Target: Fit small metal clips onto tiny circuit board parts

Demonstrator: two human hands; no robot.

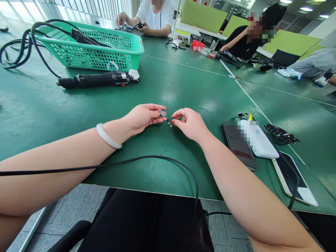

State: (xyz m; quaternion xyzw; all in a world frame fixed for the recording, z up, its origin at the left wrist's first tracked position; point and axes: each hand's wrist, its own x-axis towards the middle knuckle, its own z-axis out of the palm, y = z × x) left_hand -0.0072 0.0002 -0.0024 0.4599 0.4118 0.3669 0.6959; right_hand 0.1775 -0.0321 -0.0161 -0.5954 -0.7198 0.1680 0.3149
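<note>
My left hand rests on the green table and pinches a tiny part with blue and red marks between thumb and fingertips. My right hand is just to its right, thumb and forefinger pinched near a very small metal piece lying on the mat. The two hands are almost touching. A pale bangle sits on my left wrist.
A black electric screwdriver lies in front of a teal basket with cables at the back left. Phones and a white device lie at the right. A black cable crosses the near edge. Other people work at the far side.
</note>
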